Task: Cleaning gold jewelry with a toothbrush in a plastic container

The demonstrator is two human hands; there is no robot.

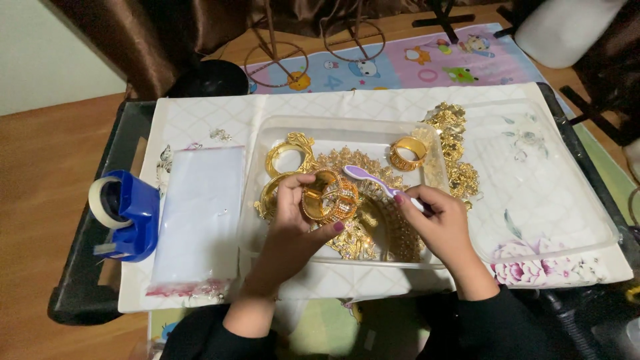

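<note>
Over the clear tray [267, 143] near the surface's middle, the left hand [290, 220] pinches a gold bangle [328, 197] while the right hand [440, 223] pinches a purple toothbrush [373, 180], whose bristles should, I judge, work gently around the bangle's ridges without loosening the grip.

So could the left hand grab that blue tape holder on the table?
Probably not right away. The left hand is holding a wide gold bangle over the clear plastic tray. The blue tape holder sits uncovered beyond a stack of clear plastic bags, so the path looks open once the bangle is put down.
</note>
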